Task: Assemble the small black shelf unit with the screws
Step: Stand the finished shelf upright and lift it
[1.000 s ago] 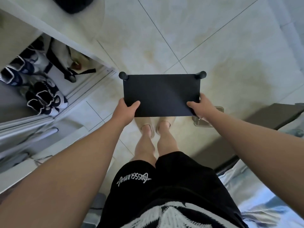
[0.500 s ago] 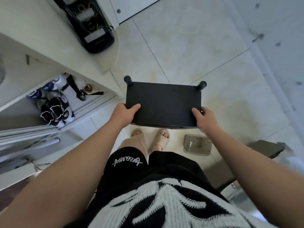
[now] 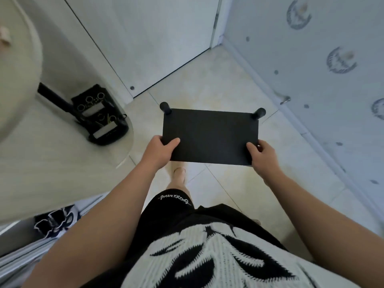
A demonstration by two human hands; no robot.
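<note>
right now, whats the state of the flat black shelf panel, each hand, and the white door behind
flat black shelf panel: held in the air above the tiled floor, roughly level
left hand: grips the panel's near left corner, thumb on top
right hand: grips the near right corner, thumb on top
white door: looks closed

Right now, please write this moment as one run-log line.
shelf unit: held above floor | left hand: grips near-left corner | right hand: grips near-right corner
</note>
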